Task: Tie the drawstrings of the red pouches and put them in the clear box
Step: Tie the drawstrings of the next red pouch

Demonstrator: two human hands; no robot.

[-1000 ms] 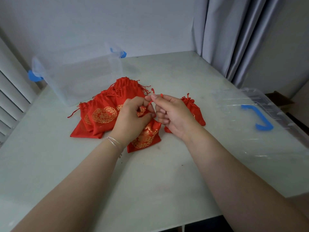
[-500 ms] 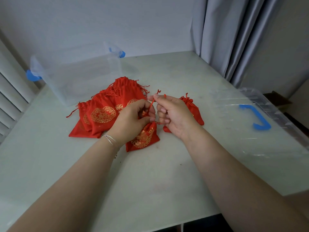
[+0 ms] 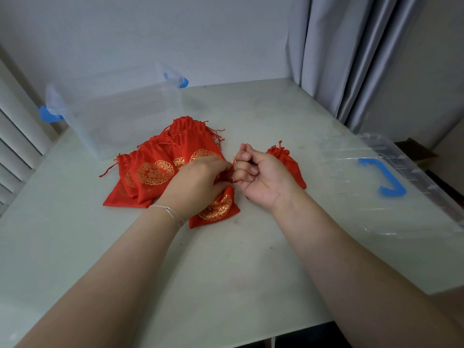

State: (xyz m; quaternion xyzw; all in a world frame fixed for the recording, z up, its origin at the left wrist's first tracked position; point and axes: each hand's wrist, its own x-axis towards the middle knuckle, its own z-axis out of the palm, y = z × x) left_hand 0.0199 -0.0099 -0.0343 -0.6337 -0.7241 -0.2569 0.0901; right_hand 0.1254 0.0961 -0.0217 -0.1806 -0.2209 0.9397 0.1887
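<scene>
- The red pouch (image 3: 218, 208) being worked on lies flat on the pale table (image 3: 226, 272), gold emblem up, its gathered neck hidden under the left hand (image 3: 198, 183).
- The left hand is closed over that neck, fingers curled down and pinching the cloth and cord there; a thin bracelet (image 3: 170, 213) circles its wrist.
- The right hand (image 3: 261, 177) sits just right of the pouch, fist curled, gripping the red drawstring (image 3: 234, 159), which runs taut from the pouch neck up between its fingers.
- Left of the pouch and touching it, a heap of red pouches (image 3: 160, 172) overlaps in a loose fan, gold roundels showing, loose cords trailing off the far and left sides.
- Right of the pouch, behind the right hand, a single small pouch (image 3: 288, 159) lies with its top bunched into a knot.
- Beyond the pouch and to its left, past the heap, the clear box (image 3: 118, 116) stands open on the table, with blue latches at its two ends; nothing red shows inside it.
- Well to the right of the pouch, the clear lid (image 3: 381, 197) with a blue handle lies flat and overhangs the table's right edge.
- The table is a matte greenish-white slab with faint smudges and a few dark specks.
- Behind the pouch, a plain pale wall (image 3: 175, 33); to the far right, grey curtains (image 3: 351, 59) hang in folds; at the far left, white slatted blinds (image 3: 15, 146).
</scene>
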